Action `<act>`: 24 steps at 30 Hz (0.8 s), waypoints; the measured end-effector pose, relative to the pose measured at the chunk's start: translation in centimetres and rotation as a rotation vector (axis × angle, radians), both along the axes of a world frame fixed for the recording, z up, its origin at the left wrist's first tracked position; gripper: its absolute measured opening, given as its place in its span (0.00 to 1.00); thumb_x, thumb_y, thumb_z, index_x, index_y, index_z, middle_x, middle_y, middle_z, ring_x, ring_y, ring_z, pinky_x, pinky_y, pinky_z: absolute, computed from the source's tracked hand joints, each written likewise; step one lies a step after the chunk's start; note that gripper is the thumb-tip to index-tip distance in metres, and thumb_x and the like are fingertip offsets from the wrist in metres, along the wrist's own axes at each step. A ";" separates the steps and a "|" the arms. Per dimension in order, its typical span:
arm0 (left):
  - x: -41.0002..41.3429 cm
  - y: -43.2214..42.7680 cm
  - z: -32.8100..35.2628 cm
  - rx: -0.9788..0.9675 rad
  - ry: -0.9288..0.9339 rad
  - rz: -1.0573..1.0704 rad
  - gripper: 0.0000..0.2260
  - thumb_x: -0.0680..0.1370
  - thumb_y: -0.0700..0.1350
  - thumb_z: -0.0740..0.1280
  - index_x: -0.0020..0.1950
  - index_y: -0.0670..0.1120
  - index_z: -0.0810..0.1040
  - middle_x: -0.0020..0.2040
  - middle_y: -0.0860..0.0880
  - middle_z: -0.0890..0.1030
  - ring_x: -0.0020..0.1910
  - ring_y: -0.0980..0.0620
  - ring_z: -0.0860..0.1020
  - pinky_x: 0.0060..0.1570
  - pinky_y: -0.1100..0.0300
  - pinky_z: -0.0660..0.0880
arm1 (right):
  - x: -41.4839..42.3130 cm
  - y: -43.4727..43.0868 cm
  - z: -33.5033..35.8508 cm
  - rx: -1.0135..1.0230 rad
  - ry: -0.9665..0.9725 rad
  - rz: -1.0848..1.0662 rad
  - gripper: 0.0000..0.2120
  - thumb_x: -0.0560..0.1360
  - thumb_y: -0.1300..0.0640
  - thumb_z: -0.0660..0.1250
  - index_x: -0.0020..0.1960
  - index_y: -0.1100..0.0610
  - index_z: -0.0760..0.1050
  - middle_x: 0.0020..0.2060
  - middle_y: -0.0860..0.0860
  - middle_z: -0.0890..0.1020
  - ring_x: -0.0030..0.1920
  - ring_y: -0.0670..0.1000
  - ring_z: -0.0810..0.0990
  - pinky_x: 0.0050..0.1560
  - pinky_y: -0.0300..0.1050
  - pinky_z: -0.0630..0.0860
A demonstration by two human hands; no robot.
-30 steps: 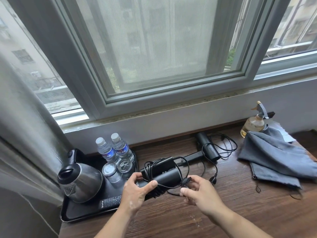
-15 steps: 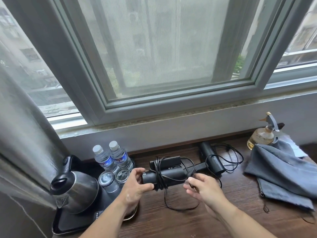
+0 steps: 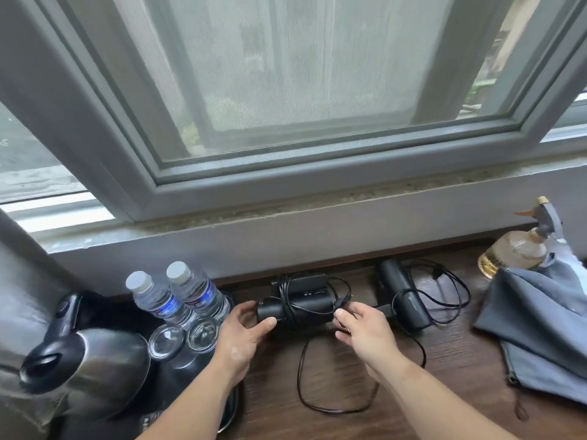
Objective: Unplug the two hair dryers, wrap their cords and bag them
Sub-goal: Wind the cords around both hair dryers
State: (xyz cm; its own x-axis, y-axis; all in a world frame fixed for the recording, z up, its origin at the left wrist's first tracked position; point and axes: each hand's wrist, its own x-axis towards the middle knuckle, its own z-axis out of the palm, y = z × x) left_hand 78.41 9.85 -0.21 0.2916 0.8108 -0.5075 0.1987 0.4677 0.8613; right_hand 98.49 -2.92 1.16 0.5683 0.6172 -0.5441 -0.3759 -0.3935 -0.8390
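From my remote seat, I see the tray (image 3: 230, 408) at the left end of the tabletop (image 3: 444, 360). The kettle (image 3: 95, 366) stands on its near left, the water bottles (image 3: 158, 300) at its back, and the glasses (image 3: 166, 339) just in front of them. Right of the tray, the first hair dryer (image 3: 305, 308) lies between my left grip (image 3: 241, 331) and right grip (image 3: 365, 335). Its cord (image 3: 305, 392) is wound around it and loops toward me on the tabletop. The second hair dryer (image 3: 401, 296) lies behind and to the right, near the wall under the windowsill (image 3: 286, 211). At far right, the spray bottle (image 3: 514, 249) stands behind the bags (image 3: 540, 328).
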 end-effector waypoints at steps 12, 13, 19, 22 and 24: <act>1.9 1.7 -2.3 -0.067 0.023 0.021 0.26 0.77 0.34 0.71 0.72 0.50 0.70 0.64 0.49 0.77 0.58 0.52 0.79 0.65 0.42 0.75 | 0.1 2.7 -3.3 -0.176 -0.179 0.062 0.07 0.79 0.54 0.68 0.56 0.53 0.80 0.49 0.50 0.85 0.47 0.49 0.86 0.44 0.48 0.84; 1.8 1.6 -2.2 -0.039 0.058 0.007 0.26 0.76 0.38 0.73 0.70 0.56 0.71 0.63 0.51 0.78 0.59 0.51 0.80 0.66 0.43 0.75 | 0.2 2.5 -3.1 -0.235 -0.296 0.136 0.07 0.78 0.51 0.68 0.53 0.51 0.81 0.47 0.49 0.86 0.49 0.51 0.85 0.50 0.50 0.83; 0.7 1.7 -4.2 0.037 0.303 -0.049 0.25 0.67 0.61 0.75 0.61 0.73 0.73 0.60 0.57 0.83 0.60 0.55 0.81 0.64 0.48 0.77 | -0.3 2.3 -1.1 -0.451 -0.654 0.352 0.16 0.78 0.43 0.65 0.56 0.53 0.80 0.51 0.51 0.84 0.59 0.56 0.79 0.54 0.46 0.74; 0.7 1.4 -4.2 0.045 0.247 -0.048 0.25 0.71 0.52 0.74 0.67 0.65 0.73 0.56 0.57 0.85 0.58 0.55 0.82 0.64 0.46 0.77 | -0.2 2.4 -0.9 -0.433 -0.607 0.335 0.15 0.77 0.41 0.66 0.53 0.52 0.79 0.45 0.48 0.82 0.57 0.55 0.79 0.49 0.44 0.71; 0.8 1.2 -3.7 0.062 0.248 -0.053 0.26 0.71 0.51 0.73 0.68 0.61 0.74 0.55 0.57 0.85 0.57 0.56 0.83 0.64 0.46 0.77 | -0.1 2.5 -0.6 -0.411 -0.562 0.319 0.14 0.77 0.42 0.68 0.53 0.52 0.79 0.42 0.46 0.80 0.56 0.55 0.79 0.48 0.42 0.68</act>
State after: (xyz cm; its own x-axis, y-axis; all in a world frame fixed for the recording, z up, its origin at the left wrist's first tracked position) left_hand 79.24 11.06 -3.87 0.2075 0.8295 -0.5185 0.4302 0.3987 0.8099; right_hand 98.38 -0.46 0.54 0.6558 0.6081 -0.4473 0.2484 -0.7333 -0.6328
